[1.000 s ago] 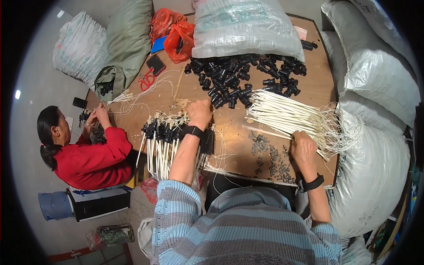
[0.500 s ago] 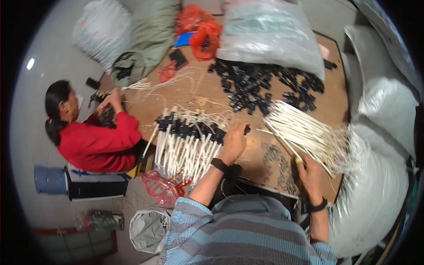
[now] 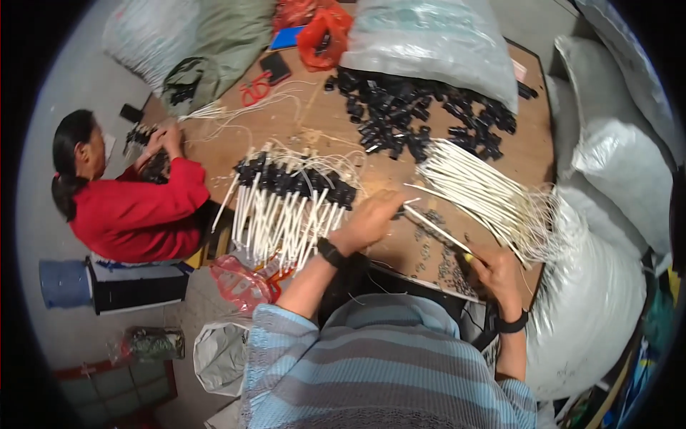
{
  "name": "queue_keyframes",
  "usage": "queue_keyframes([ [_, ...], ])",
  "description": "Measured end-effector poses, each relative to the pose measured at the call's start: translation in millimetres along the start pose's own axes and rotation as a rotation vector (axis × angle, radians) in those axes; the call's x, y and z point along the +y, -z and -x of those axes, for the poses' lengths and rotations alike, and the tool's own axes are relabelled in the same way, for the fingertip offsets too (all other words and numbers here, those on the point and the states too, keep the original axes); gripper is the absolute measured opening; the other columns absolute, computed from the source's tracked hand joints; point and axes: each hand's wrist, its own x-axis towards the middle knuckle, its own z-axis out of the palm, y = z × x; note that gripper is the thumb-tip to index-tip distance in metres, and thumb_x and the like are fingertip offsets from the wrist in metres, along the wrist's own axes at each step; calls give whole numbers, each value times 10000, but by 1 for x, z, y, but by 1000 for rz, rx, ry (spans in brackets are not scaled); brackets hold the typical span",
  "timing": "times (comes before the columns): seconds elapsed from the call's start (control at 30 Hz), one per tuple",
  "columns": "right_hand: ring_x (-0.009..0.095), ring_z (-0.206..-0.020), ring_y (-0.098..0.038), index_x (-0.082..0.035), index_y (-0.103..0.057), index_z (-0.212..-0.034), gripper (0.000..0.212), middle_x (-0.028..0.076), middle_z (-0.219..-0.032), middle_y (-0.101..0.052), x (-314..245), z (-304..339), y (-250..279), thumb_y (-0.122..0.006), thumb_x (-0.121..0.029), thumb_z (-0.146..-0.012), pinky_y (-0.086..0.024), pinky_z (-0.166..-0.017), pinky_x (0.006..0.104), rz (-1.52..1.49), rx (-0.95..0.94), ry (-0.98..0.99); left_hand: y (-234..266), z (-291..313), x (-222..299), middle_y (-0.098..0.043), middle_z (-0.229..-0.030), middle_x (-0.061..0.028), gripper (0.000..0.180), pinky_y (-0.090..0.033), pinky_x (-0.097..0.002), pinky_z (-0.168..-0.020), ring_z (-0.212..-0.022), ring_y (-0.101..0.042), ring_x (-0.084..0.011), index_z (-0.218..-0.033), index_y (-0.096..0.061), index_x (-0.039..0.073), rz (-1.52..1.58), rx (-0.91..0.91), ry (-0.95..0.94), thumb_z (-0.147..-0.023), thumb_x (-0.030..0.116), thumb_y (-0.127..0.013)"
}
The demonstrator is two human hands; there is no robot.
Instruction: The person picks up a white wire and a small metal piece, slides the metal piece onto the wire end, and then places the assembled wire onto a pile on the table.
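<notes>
My left hand (image 3: 369, 222), with a black band at its wrist, is closed with fingertips pinched around a small black plastic piece (image 3: 401, 213), mostly hidden by the fingers. The tip of a white tube (image 3: 437, 230) with a thin wire end lies right beside it; whether they touch I cannot tell. My right hand (image 3: 496, 270) grips the tube's other end, and a bit of yellow (image 3: 469, 257) shows at its thumb. Left of my left hand lies a row of white tubes with black plastic heads (image 3: 289, 214). A bundle of plain white tubes (image 3: 486, 200) lies beyond my right hand.
Black plastic pieces (image 3: 400, 107) are heaped before a big white sack (image 3: 429, 43). Small metal bits (image 3: 446, 268) lie near the table's front edge. Red scissors (image 3: 256, 89) rest at the back left. A person in red (image 3: 136, 207) works at the left. Full sacks (image 3: 593, 286) crowd the right.
The tube in my right hand has come away from the bundle and swung left, its tip now by my left fingers. The whole view has shifted slightly.
</notes>
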Motion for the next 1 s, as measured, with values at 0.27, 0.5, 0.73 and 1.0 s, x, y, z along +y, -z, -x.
queue_keyframes([
  [0.27,322,-626,-605,-77,-700,-1022,209,142,-743,-641,8,4,-4,-658,-92,-818,-459,-552,395,9,-74,91,11,4,-14,-578,-947,-150,432,-460,-387,-827,-909,-562,-345,-1012,-622,12,206,-174,152,-634,-149,-488],
  [0.5,335,-629,-605,-74,-704,-982,211,151,-739,-616,-15,-2,-43,-680,-78,-772,-470,-564,404,147,57,42,-29,-16,59,-559,-767,-95,464,-471,-378,-684,-760,-582,-288,-1119,-647,94,-14,-117,-245,-681,-59,-613],
  [0.73,145,-841,-653,-67,-629,-756,132,93,-1125,-650,-4,-15,-15,-700,-138,-841,-464,-513,236,-1192,274,-232,-17,13,31,-660,-932,-121,395,-512,-354,-681,-794,-655,-293,-1152,-625,69,-79,-34,7,-760,52,-671],
  [1.0,152,-626,-623,-91,-646,-1138,328,104,-860,-655,-20,-14,-22,-673,-65,-812,-491,-541,289,-289,30,-8,-53,15,25,-624,-800,-69,283,-485,-306,-612,-645,-580,-145,-1102,-619,6,409,258,492,-823,52,-642],
])
